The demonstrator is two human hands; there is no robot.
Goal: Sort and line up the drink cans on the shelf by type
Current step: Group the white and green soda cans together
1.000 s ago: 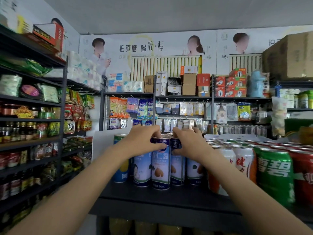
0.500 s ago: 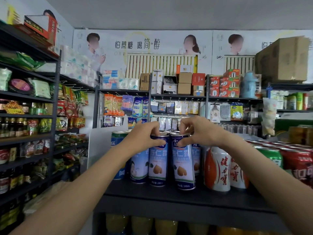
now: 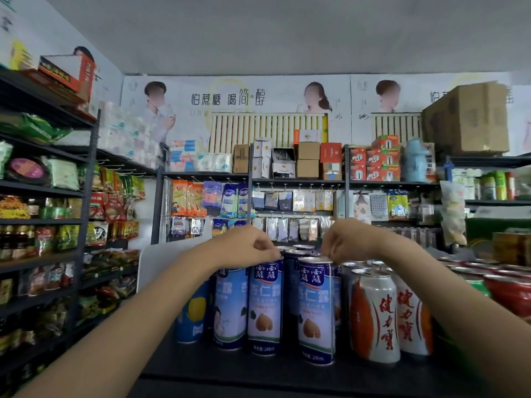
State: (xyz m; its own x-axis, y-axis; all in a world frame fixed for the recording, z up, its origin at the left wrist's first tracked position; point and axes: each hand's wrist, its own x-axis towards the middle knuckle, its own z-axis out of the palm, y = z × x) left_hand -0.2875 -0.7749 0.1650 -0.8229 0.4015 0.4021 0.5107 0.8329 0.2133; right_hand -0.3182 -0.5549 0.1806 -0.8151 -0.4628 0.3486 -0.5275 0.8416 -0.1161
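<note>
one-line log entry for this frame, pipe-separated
phase: aligning almond-drink cans | left hand: pinches rim of blue almond-drink can | right hand: pinches rim of neighbouring almond-drink can | both upright on shelf | right of them: white-orange cans

Landmark: dark metal shelf (image 3: 230, 366).
On it, front centre: two tall blue-and-white almond-drink cans (image 3: 264, 305), side by side.
Right of them: white-and-orange cans (image 3: 373, 320).
Left: blue can with yellow fruit (image 3: 194, 311).
Far right: red cans (image 3: 508, 291).
</note>
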